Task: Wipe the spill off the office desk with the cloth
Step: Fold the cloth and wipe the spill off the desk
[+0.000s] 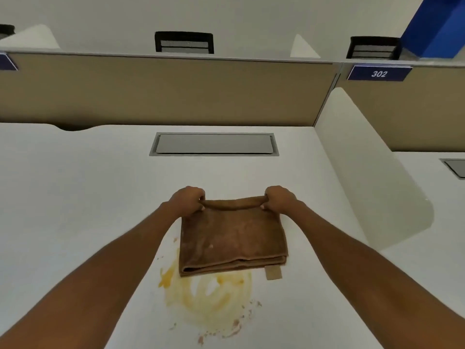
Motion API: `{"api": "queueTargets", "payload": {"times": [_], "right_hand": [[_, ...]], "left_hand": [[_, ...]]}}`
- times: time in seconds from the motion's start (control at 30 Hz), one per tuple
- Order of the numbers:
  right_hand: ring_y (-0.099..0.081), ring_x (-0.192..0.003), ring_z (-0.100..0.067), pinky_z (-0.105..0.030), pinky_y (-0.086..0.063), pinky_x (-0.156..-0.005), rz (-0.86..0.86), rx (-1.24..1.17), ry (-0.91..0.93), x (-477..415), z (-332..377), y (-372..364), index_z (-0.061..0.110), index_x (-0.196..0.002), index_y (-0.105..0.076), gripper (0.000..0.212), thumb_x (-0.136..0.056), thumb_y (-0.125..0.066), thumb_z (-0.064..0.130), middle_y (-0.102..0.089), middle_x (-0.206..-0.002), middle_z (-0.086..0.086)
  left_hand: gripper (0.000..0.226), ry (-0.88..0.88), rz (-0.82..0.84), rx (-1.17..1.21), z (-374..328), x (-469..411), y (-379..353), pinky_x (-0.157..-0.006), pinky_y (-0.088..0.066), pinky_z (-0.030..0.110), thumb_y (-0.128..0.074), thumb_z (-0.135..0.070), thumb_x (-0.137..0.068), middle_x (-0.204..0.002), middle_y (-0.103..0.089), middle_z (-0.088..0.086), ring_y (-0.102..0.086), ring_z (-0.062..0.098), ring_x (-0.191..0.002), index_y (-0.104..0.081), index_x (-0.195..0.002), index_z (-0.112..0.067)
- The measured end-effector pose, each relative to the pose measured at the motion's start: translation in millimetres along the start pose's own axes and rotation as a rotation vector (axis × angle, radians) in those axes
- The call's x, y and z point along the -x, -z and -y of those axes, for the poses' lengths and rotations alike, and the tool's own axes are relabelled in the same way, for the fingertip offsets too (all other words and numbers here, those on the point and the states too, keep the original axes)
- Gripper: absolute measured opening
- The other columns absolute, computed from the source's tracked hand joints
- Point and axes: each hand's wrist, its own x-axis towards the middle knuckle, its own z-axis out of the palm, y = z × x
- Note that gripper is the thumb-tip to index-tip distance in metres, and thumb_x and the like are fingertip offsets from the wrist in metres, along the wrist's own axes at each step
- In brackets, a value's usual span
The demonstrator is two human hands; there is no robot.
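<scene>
A folded brown cloth [232, 239] lies flat on the white office desk [75, 197]. My left hand [187, 200] grips its far left corner and my right hand [278, 199] grips its far right corner; the far edge is bunched into a roll between them. A smeared yellow-orange spill [208, 298] spreads on the desk just in front of the cloth's near edge, partly under it, with reddish-brown specks around its near side. A small tan label [273, 272] sticks out at the cloth's near right corner.
A grey cable hatch [214, 144] is set into the desk beyond the cloth. A beige partition [163, 91] closes the back; a white divider panel [372, 167] stands at the right. A blue tag reading 302 [378, 73] marks the neighbouring desk. Black chair backs [184, 42] show behind.
</scene>
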Motion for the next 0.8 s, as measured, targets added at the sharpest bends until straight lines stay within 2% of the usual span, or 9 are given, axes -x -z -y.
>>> {"api": "queueTargets", "payload": {"times": [0.1,0.17,0.27,0.33,0.47,0.6,0.7,0.8], "right_hand": [[-0.051,-0.107,-0.031,-0.040,-0.042,-0.090,-0.317,0.148,0.008,-16,9,-24,0.007,-0.122,-0.050,0.051,-0.085,-0.063,0.040,-0.056,-0.119,-0.014],[-0.045,-0.118,-0.034,-0.045,-0.040,-0.097,-0.420,0.074,0.063,-12,29,-40,0.010,-0.133,-0.043,0.062,-0.085,-0.059,0.045,-0.051,-0.130,-0.016],[-0.034,-0.131,-0.037,-0.053,-0.032,-0.106,-0.368,0.007,0.142,0,66,-68,0.018,-0.137,-0.039,0.065,-0.086,-0.048,0.058,-0.042,-0.142,-0.016],[-0.026,-0.136,-0.040,-0.057,-0.023,-0.109,-0.320,0.017,0.125,6,87,-85,0.020,-0.139,-0.034,0.070,-0.087,-0.034,0.066,-0.035,-0.146,-0.019],[-0.005,-0.143,-0.047,-0.059,-0.006,-0.113,-0.269,0.055,0.063,11,113,-113,0.011,-0.150,-0.016,0.088,-0.088,-0.012,0.072,-0.013,-0.155,-0.030],[0.001,-0.143,-0.048,-0.058,-0.005,-0.115,-0.307,0.099,0.087,10,121,-120,0.008,-0.151,-0.009,0.087,-0.090,-0.007,0.069,-0.006,-0.155,-0.032],[0.000,-0.143,-0.047,-0.060,-0.005,-0.116,-0.313,0.124,0.126,10,122,-121,0.013,-0.152,-0.007,0.081,-0.091,-0.007,0.067,-0.006,-0.155,-0.033],[0.001,-0.144,-0.046,-0.063,-0.006,-0.114,-0.327,0.126,0.198,12,133,-125,0.022,-0.148,-0.017,0.069,-0.093,-0.012,0.063,-0.008,-0.155,-0.031]], "left_hand": [[0.031,0.042,-0.118,0.051,13,-8,-10,-0.088,-0.048,0.036,-0.067,-0.025,-0.085,-0.116,-0.066,0.005,-0.059,0.023,-0.099,-0.059,-0.115,-0.019],[0.039,0.041,-0.223,0.068,22,5,-17,-0.096,-0.045,0.040,-0.064,-0.028,-0.088,-0.124,-0.063,0.005,-0.057,0.026,-0.112,-0.055,-0.125,-0.019],[0.045,0.024,-0.347,0.105,45,41,-30,-0.104,-0.039,0.043,-0.056,-0.033,-0.093,-0.133,-0.057,0.010,-0.050,0.030,-0.123,-0.050,-0.133,-0.013],[0.052,0.027,-0.385,0.066,62,70,-38,-0.104,-0.039,0.045,-0.051,-0.039,-0.093,-0.134,-0.055,0.015,-0.048,0.034,-0.124,-0.048,-0.133,-0.007],[0.070,0.082,-0.373,-0.006,89,122,-57,-0.108,-0.036,0.050,-0.030,-0.053,-0.093,-0.135,-0.049,0.024,-0.044,0.041,-0.126,-0.045,-0.133,0.003],[0.087,0.163,-0.274,-0.074,108,154,-73,-0.114,-0.025,0.050,-0.011,-0.060,-0.094,-0.143,-0.040,0.031,-0.033,0.045,-0.135,-0.039,-0.136,0.011],[0.091,0.194,-0.226,-0.077,111,156,-78,-0.116,-0.023,0.052,-0.004,-0.062,-0.092,-0.147,-0.033,0.031,-0.026,0.046,-0.139,-0.034,-0.139,0.011],[0.088,0.205,-0.209,-0.095,112,154,-83,-0.116,-0.019,0.052,-0.006,-0.060,-0.091,-0.151,-0.027,0.028,-0.022,0.045,-0.141,-0.032,-0.142,0.007]]}}
